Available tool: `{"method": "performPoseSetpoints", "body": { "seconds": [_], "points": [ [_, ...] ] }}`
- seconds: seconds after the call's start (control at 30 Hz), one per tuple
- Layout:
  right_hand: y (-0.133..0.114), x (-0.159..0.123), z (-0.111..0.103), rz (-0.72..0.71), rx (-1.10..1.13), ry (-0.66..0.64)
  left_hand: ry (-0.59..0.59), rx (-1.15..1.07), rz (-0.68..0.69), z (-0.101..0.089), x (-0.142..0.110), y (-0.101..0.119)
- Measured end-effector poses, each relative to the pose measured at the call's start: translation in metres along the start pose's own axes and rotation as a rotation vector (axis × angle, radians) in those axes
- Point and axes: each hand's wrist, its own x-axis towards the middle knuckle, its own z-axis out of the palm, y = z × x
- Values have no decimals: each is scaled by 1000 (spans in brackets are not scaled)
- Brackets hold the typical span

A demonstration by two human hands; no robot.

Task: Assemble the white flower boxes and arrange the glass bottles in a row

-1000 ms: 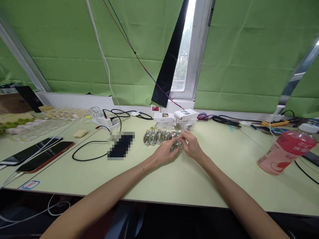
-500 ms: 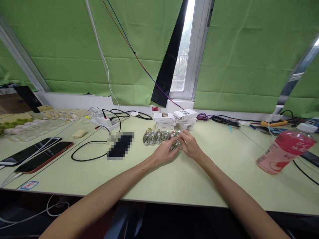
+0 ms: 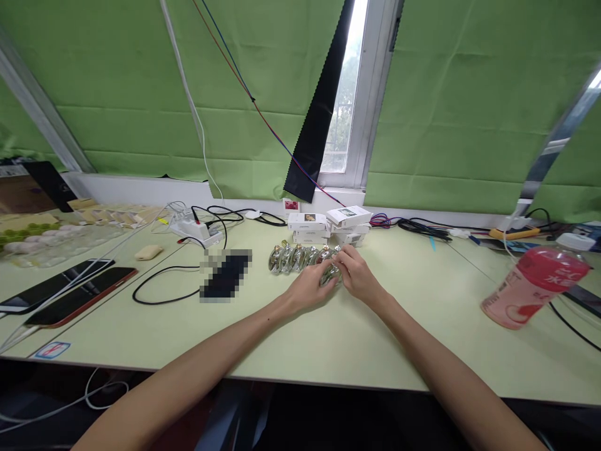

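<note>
A row of small clear glass perfume bottles with gold-coloured necks stands on the table in front of me. My left hand is curled round the lower part of the perfume bottle at the row's right end, thumb nearest me. At that bottle's top, the fingers of my right hand are pinched together. They hide the bottle's neck, so any small part between them cannot be made out. Just behind the row lie stacked white boxes with small pictures on them.
A pink drink bottle stands at the right. Left of my hands lie a blurred-out dark object, two phones, a cream case and a power strip. Black cables run along the back edge.
My right-hand fingers have shifted slightly at the bottle's top. My left hand keeps its hold, and the row of bottles stands as before. The view has moved very slightly.
</note>
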Motion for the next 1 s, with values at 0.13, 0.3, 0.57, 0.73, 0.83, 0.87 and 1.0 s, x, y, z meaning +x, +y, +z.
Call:
{"method": "performPoseSetpoints", "body": {
  "seconds": [0.13, 0.3, 0.57, 0.73, 0.83, 0.87, 1.0],
  "points": [
    [0, 2, -2, 20, 19, -17, 7, 4, 4, 0, 0, 0],
    [1, 2, -2, 57, 96, 2, 12, 9, 17, 0, 0, 0],
    [2, 0, 0, 14, 44, 7, 27, -3, 11, 1, 0, -2],
    [1, 0, 0, 41, 73, 24, 19, 1, 14, 2, 0, -4],
    [2, -1, 1, 52, 76, 44, 18, -1, 20, 1, 0, -3],
    [2, -1, 1, 56, 74, 48, 17, -4, 20, 1, 0, -3],
    [2, -3, 3, 77, 60, 65, 20, -19, 15, 0, 0, -2]
  ]
}}
